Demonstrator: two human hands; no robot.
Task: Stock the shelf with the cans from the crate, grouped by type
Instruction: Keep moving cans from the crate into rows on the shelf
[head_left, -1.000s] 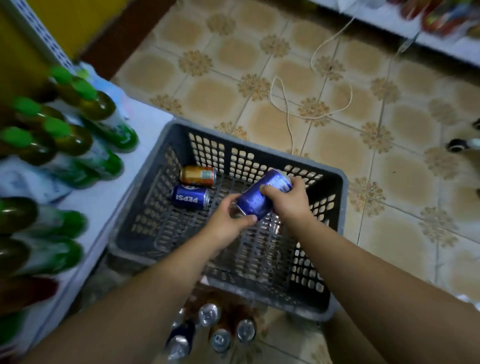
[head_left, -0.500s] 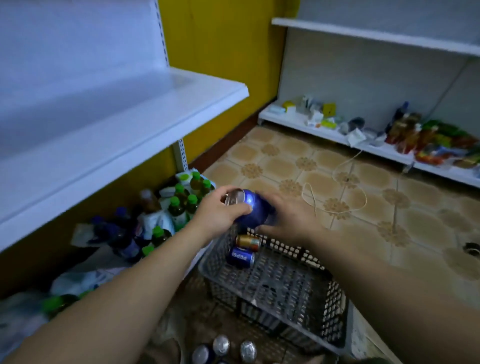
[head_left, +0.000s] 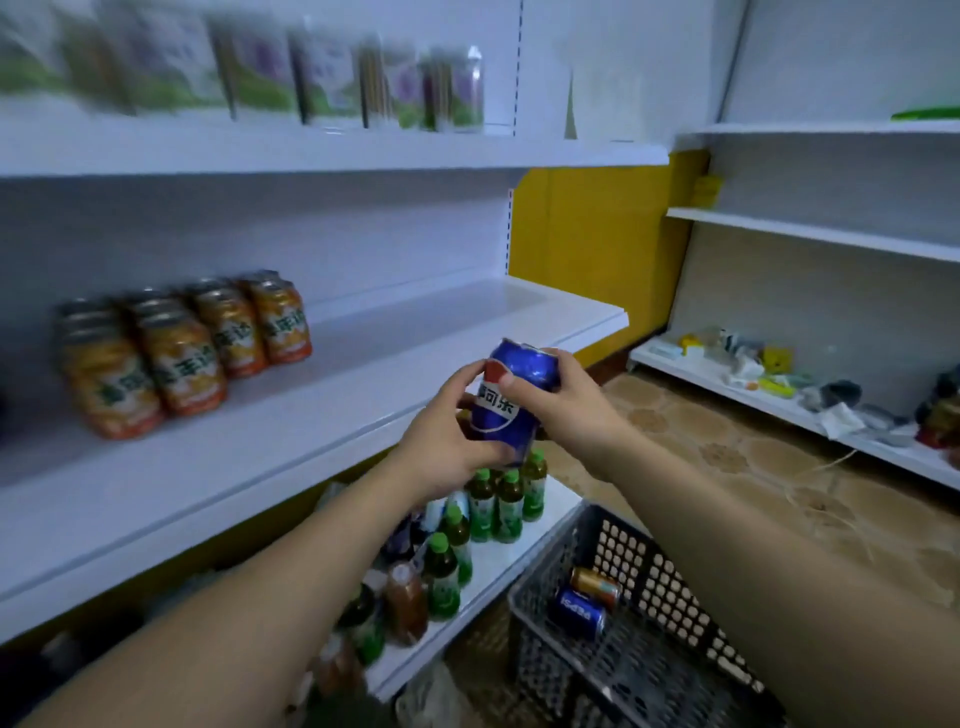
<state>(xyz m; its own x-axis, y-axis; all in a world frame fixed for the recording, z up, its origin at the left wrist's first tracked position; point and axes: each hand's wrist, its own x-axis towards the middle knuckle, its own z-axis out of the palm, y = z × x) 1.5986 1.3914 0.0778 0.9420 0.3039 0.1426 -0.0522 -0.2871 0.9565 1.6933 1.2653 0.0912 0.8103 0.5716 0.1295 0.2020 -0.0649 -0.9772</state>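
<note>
White shop shelving fills my view, and the middle shelf (head_left: 363, 395) carries a block of orange cans (head_left: 182, 353) towards its left end. Both my hands are wrapped around one blue Pepsi can (head_left: 511, 405), held upright in the air just off that shelf's front edge: my left hand (head_left: 447, 441) grips its lower half, my right hand (head_left: 561, 410) its upper half. Below, the grey crate (head_left: 639, 561) on the floor holds a second Pepsi can (head_left: 576, 613) lying just beside a gold can (head_left: 595, 587).
</note>
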